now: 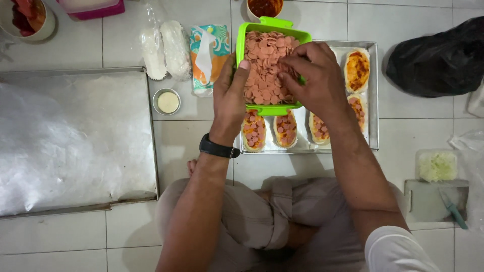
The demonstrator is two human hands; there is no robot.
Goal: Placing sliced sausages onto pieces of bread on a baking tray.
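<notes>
My left hand (229,98), with a black watch on its wrist, grips the left wall of a green plastic container (275,108) full of pink sausage slices (262,55). It holds the container above a metal baking tray (374,95). My right hand (312,75) reaches into the container, its fingers pinched on the slices. Oval bread boats (253,132) topped with sausage and sauce sit in the tray below my hands, and another boat (357,69) lies at the tray's right.
A large foil-lined tray (75,141) lies on the tiled floor at left. Bagged paper cups (164,48), a tissue pack (207,53) and a small sauce cup (167,102) lie between. At right: black bag (441,58), grated cheese tub (437,165), board with knife (452,209).
</notes>
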